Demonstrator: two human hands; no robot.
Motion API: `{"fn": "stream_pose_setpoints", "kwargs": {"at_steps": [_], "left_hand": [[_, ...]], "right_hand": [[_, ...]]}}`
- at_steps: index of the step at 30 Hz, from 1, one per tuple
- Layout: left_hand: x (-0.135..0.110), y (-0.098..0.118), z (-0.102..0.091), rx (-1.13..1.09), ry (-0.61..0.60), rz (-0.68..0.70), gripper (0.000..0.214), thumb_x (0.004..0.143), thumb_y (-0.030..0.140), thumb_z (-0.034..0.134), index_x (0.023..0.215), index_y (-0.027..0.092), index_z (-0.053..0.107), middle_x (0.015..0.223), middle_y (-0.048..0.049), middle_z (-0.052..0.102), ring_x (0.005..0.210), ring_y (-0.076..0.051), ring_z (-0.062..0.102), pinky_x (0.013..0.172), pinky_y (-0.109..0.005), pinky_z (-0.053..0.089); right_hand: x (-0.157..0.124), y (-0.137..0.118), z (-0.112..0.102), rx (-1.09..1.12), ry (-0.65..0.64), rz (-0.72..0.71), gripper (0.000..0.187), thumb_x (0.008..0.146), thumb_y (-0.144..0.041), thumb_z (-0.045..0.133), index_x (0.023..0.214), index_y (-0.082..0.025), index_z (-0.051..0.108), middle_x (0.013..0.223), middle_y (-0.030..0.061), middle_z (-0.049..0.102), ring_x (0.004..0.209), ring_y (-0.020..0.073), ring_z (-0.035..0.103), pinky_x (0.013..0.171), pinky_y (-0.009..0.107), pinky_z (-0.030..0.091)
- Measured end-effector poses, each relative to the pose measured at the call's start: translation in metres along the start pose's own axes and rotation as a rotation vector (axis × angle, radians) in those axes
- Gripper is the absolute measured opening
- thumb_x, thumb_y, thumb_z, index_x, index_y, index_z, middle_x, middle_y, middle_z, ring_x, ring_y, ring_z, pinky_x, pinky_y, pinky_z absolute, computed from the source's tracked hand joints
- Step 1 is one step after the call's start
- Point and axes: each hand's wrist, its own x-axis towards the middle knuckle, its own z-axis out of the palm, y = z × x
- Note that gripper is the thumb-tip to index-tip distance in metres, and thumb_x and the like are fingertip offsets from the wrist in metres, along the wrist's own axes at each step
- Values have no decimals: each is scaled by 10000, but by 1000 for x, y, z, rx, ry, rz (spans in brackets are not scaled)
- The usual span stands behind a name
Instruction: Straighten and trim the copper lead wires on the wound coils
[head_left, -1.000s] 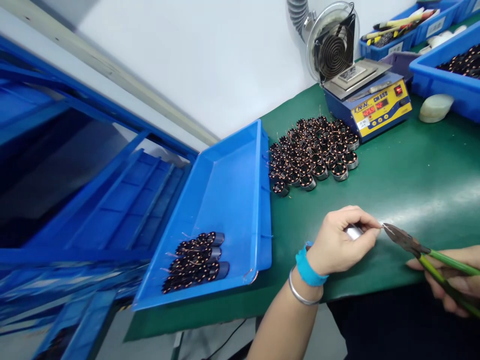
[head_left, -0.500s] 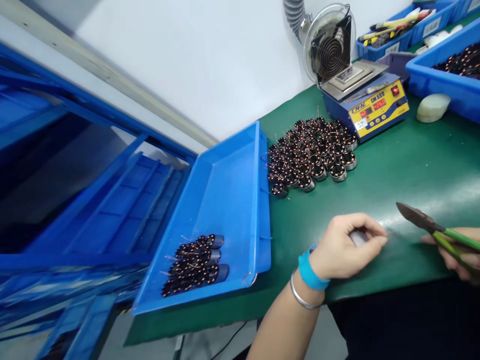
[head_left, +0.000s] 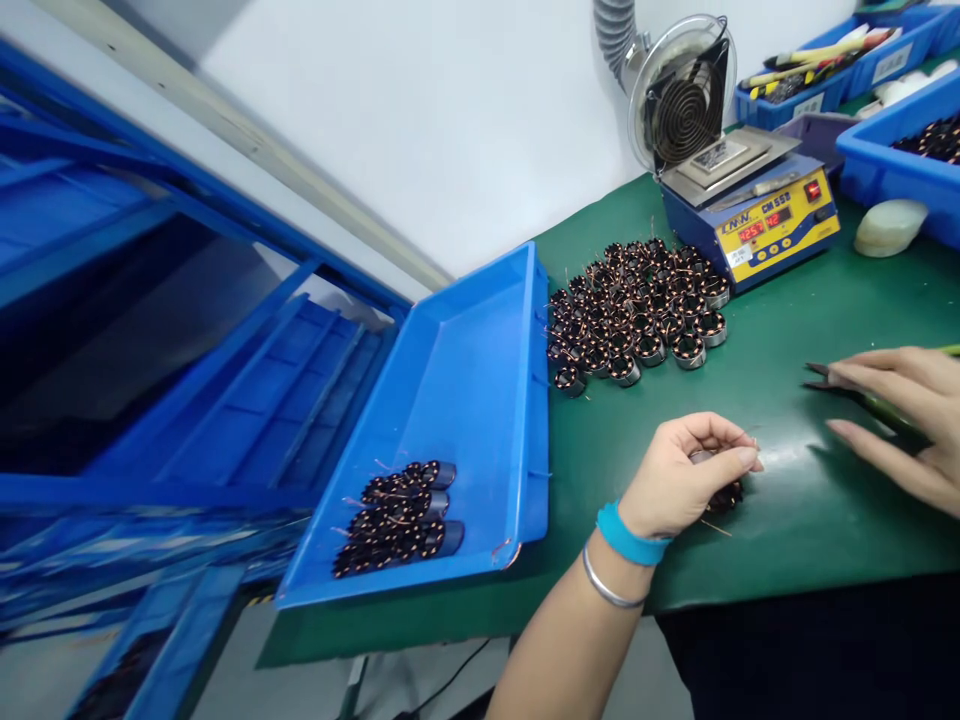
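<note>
Left hand (head_left: 686,485), low over the green tabletop (head_left: 795,310) at 5 o'clock from the stator pile (head_left: 637,315), pinches one wound stator (head_left: 726,494). Right hand (head_left: 900,410) lies flat, fingers spread, on the cutters (head_left: 819,371). Stator judged light with a rigid core; copper leads fragile, so grip the metal rim.

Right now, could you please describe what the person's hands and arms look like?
No gloves. The left hand has a blue band on its wrist, a thin silver bangle behind it, and no sleeve. The right hand shows no ring; its wrist is out of frame.
</note>
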Motion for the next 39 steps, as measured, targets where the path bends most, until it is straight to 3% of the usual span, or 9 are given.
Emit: {"fn": "stream_pose_setpoints", "kwargs": {"at_steps": [3, 7, 14, 20, 23, 27, 33, 39], "left_hand": [[0, 0, 0, -20, -1, -5, 575, 646, 533, 1159, 812, 158, 755, 749, -13, 757, 652, -94, 629, 669, -232, 481], [1, -1, 1, -33, 7, 9, 575, 661, 534, 1160, 814, 158, 752, 746, -5, 746, 664, -90, 629, 678, -223, 482], [3, -7, 3, -119, 54, 10, 666, 703, 699, 1109, 837, 175, 721, 713, 6, 731, 627, -98, 623, 657, -232, 494], [6, -12, 2, -133, -8, -6, 687, 780, 774, 1038, 891, 183, 707, 667, 5, 724, 624, -127, 674, 679, -250, 532], [7, -14, 3, -154, -58, -50, 707, 776, 798, 1027, 909, 181, 707, 712, -20, 760, 676, -159, 737, 701, -264, 560], [5, -9, 2, -193, -57, -100, 688, 741, 758, 1063, 891, 168, 743, 727, -23, 760, 690, -164, 754, 720, -272, 564], [2, -2, 1, -166, -64, -146, 573, 716, 628, 1113, 845, 161, 809, 718, -18, 752, 653, -121, 659, 696, -259, 534], [3, -2, 0, -175, -129, -179, 568, 749, 610, 1101, 874, 157, 781, 682, -11, 739, 643, -133, 719, 645, -228, 507]], "right_hand": [[21, -34, 1, 304, -31, -129, 318, 1223, -478, 587, 1423, -292, 751, 1322, 106, 844, 1161, 313, 853, 931, 432, 720], [46, -62, 6, 626, -148, -79, 240, 1186, -425, 663, 1212, -266, 840, 1122, 77, 860, 958, 252, 861, 798, 341, 715], [84, -63, 3, 695, -234, -102, 275, 1136, -366, 716, 905, -251, 810, 864, 15, 808, 732, 173, 780, 668, 277, 609], [93, -57, 6, 785, -300, -19, 502, 1162, -585, 706, 810, -240, 797, 789, 34, 766, 667, 172, 726, 632, 271, 583], [90, -51, 9, 739, -276, -86, 422, 1167, -490, 698, 844, -232, 778, 812, 42, 761, 670, 174, 711, 627, 275, 575], [86, -45, 9, 635, -161, -275, 125, 1152, -272, 677, 1091, -235, 780, 913, 42, 801, 736, 180, 772, 653, 277, 613], [85, -40, 3, 520, -116, -422, 220, 1203, -212, 597, 1099, -267, 782, 951, 49, 821, 758, 190, 799, 647, 308, 624], [84, -34, 1, 487, -173, -498, 164, 1194, -159, 602, 1171, -261, 728, 1006, 38, 812, 781, 181, 789, 667, 316, 605]]}}
